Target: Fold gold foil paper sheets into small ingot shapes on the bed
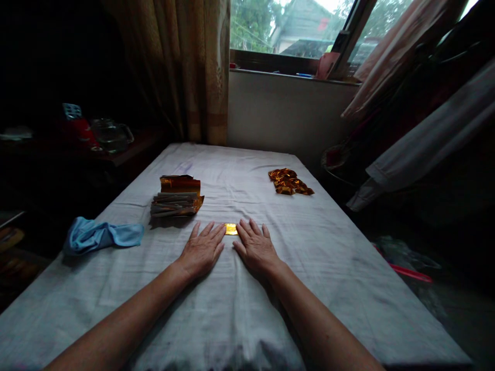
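I have both hands flat on the white sheet (317,247), palms down and fingers spread, gripping nothing. My left hand (201,251) and right hand (256,248) lie side by side, and a small folded piece of gold foil paper (231,229) sits between their fingertips, touching or almost touching both; I cannot tell which. Beyond my left hand stands a stack of gold foil sheets (177,198). Further right lies a heap of folded gold paper pieces (290,182). A blue cloth (102,235) lies crumpled at the left.
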`<state>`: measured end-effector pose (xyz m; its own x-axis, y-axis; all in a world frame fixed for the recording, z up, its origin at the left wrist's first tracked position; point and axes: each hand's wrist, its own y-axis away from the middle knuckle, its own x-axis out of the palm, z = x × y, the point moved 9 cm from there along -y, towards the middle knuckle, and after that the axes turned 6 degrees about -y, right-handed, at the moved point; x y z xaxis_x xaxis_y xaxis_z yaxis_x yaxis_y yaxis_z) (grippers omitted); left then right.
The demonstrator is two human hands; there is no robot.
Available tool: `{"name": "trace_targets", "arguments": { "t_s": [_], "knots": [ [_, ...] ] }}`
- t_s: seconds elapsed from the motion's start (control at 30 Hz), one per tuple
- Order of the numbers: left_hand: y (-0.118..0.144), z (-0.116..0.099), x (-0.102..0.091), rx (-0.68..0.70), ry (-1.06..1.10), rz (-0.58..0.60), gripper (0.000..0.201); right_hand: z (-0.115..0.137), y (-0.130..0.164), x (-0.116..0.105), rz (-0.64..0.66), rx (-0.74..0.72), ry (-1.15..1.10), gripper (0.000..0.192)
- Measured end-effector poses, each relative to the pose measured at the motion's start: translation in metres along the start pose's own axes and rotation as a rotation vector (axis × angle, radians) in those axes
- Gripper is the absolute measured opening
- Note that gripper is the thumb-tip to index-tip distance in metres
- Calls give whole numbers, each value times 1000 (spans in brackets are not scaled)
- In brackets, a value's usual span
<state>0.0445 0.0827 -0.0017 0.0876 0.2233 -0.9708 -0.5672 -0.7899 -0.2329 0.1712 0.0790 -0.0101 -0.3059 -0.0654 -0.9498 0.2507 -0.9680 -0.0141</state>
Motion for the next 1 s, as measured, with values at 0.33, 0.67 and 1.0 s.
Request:
{"name": "trace_targets", "arguments": {
  "t_s": [0.33, 0.67, 1.0],
  "knots": [
    [-20, 5, -30, 209, -80, -157, 14, -2, -2, -18, -117, -41, -42, 34],
    [-27, 13, -32, 144, 32, -175, 17, -1, -9, -34, -253, -142, -41, 32],
    [-30, 21, -19, -48, 12, -180, 17, -29, -36, -29, -308, 35, -81, 20]
  ]
}}
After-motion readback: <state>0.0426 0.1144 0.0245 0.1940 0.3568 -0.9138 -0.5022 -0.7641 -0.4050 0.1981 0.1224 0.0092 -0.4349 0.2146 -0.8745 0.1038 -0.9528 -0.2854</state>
